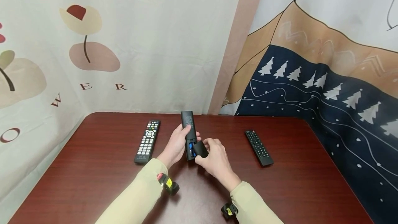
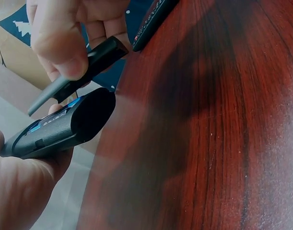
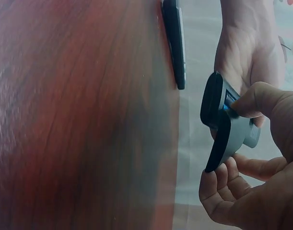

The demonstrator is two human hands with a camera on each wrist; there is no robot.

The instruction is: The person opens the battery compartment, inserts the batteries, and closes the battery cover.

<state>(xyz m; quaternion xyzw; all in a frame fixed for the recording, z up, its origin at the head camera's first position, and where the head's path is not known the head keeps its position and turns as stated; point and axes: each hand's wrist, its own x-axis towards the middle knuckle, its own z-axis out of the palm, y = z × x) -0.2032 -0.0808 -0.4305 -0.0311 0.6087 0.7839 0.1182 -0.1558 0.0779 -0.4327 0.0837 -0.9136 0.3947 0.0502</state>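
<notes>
My left hand (image 1: 176,144) grips a black remote control (image 1: 187,123) with its back turned up, thumb lying across the casing. Blue batteries (image 1: 191,148) show in the uncovered compartment at the near end. Between thumb and fingers, my right hand (image 1: 216,158) pinches the black battery cover (image 1: 200,149), tilted at the compartment's right side. In the left wrist view the cover (image 2: 88,72) stands apart from the remote (image 2: 64,124), above the batteries. From the right wrist, the cover (image 3: 225,141) appears beside the remote's end (image 3: 212,98).
A dark remote with white buttons (image 1: 147,141) lies left of my hands on the reddish-brown table (image 1: 102,182). Another, smaller black remote (image 1: 259,148) lies to the right. Printed curtains (image 1: 161,44) hang behind the table's far edge. Cameras are strapped to both wrists.
</notes>
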